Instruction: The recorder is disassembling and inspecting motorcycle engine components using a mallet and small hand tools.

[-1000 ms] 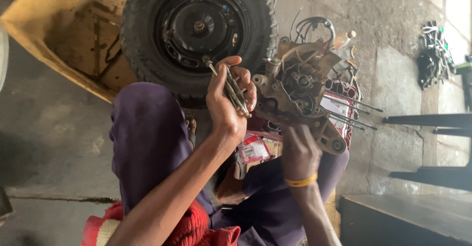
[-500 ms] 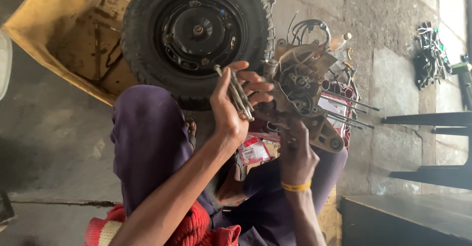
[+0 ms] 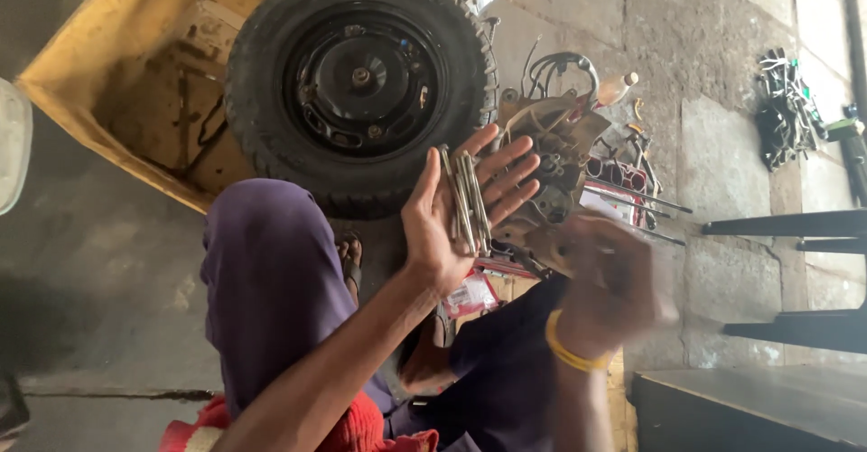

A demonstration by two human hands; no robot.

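My left hand [image 3: 441, 231] is raised palm up, fingers spread, with several long metal bolts [image 3: 468, 201] lying across the palm. Just behind it sits a grimy engine case [image 3: 553, 145] with cables on top. My right hand [image 3: 614, 276], wearing a yellow wrist band, is blurred by motion in front of the case's lower right; whether it holds anything cannot be seen. My purple-clad knee [image 3: 271, 289] is at lower left.
A black wheel with its tyre [image 3: 361, 82] stands beside the engine case, and a yellow bin [image 3: 117, 91] lies behind it. Long studs [image 3: 643, 201] and red packets [image 3: 470, 297] lie on the concrete floor. A black metal frame [image 3: 795, 226] and a wire bundle [image 3: 784, 109] are at right.
My left hand has opened out from a grip to a flat palm under the bolts. My right hand has left the engine case and moved back toward me, blurred.
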